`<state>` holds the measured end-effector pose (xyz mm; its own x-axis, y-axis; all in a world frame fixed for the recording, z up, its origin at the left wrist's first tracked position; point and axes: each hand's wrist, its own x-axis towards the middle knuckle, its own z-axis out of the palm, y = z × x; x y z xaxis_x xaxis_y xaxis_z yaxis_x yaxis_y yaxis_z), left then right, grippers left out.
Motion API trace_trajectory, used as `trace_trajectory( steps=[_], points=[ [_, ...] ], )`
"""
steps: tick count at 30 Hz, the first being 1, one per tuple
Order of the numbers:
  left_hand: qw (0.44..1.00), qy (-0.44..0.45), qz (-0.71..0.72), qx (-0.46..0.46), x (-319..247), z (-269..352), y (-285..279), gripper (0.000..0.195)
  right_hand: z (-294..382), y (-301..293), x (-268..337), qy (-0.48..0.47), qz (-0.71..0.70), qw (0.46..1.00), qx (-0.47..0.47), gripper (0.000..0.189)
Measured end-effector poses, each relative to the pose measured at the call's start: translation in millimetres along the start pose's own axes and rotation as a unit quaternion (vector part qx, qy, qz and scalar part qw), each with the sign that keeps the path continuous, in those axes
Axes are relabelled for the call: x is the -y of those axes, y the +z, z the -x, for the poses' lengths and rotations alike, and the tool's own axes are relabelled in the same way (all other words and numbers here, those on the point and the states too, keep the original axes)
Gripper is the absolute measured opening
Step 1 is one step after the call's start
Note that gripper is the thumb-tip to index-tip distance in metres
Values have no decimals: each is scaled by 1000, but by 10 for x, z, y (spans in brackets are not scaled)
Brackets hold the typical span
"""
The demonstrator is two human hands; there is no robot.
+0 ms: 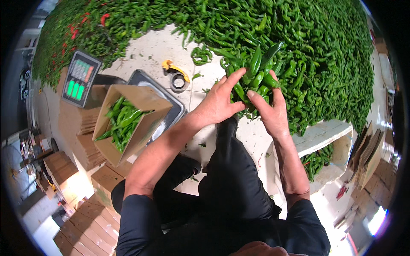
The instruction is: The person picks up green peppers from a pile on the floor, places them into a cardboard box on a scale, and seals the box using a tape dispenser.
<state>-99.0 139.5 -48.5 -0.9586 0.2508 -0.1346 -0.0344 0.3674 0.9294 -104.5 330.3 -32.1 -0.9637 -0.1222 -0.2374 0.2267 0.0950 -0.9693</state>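
Note:
Between my two hands is a bunch of green peppers [256,75], at the near edge of a large heap of green peppers [323,64]. My left hand [225,99] cups the bunch from the left, fingers curved over it. From the right, my right hand [270,108] closes on the same bunch, its thumb on the near peppers. To the left, an open cardboard box [131,123] holding green peppers rests tilted on a black-framed platform scale [163,96]. The scale's display [78,80] is lit green.
A yellow tape dispenser with a roll [178,80] lies on the tiled floor beyond my left forearm. A white foam box [326,137] with peppers stands at the right. Stacked flat cardboard [91,128] and closed cartons [93,220] are at the left; more cardboard sheets [366,156] lean at the right.

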Motion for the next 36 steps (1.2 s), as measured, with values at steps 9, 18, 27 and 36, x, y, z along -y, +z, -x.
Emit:
trace_trajectory(
  steps=[9, 18, 27, 36],
  points=[
    [965, 95, -105, -219, -926, 1288, -1613, 93, 244, 1382, 1432, -218, 4, 961, 172, 88],
    [894, -20, -171, -414, -148, 2828, -2090, 86, 242, 3043, 1045, -206, 11, 855, 476, 84],
    [864, -209, -377, -259, 650, 3497, -1838, 71, -55, 3115, 757, -477, 391, 672, 409, 42],
    [854, -120, -371, -343, 563, 3604, -2163, 59, -100, 3148, 653, -268, 177, 856, 406, 48]
  ],
)
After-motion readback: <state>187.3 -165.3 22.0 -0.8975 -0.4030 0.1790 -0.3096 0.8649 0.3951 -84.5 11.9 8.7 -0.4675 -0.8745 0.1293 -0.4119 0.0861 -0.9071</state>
